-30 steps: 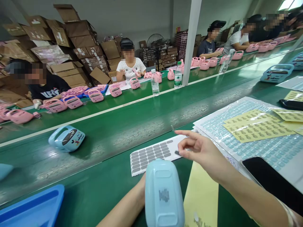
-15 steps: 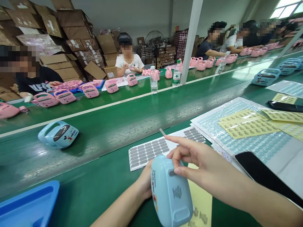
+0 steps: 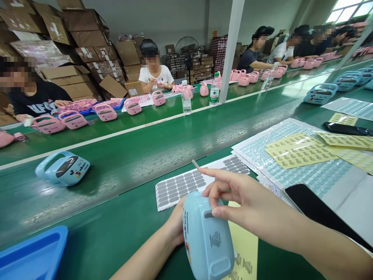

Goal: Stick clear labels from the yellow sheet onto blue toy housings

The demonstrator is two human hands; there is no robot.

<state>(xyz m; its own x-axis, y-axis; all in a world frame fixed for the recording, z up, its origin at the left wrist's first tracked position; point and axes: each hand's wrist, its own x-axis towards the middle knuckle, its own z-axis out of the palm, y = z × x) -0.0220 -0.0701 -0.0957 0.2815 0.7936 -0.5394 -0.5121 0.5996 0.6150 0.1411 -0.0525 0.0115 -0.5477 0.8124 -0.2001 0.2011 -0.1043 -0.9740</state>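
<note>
My left hand (image 3: 175, 223) is wrapped round the far side of a light-blue plastic case (image 3: 215, 258) with cartoon print, holding it tilted; most of its fingers are hidden behind the case. On the case's narrow side are a grey oval sticker (image 3: 208, 214) in a recess, a patch of dark slatted marks (image 3: 215, 239) and a raised oval. My right hand (image 3: 230, 194) is closed at the upper end, thumb and bent fingers pinching at that sticker. Its index finger points out, with another small grey sticker (image 3: 195, 164) clinging to the tip. Behind lies a white sheet of grey oval stickers (image 3: 180, 186).
A blue tray (image 3: 58, 245) sits at the lower left. Another blue case (image 3: 64, 168) lies on the green belt (image 3: 131, 155). Right of me are sticker sheets (image 3: 303, 151) and a black phone (image 3: 317, 210). Across the belt, several people work among pink cases (image 3: 132, 106) and water bottles (image 3: 186, 97).
The view has shifted slightly, so most things sit a little further left. The blue case on the belt has moved left. My hands keep nearly the same pose on the held case.
</note>
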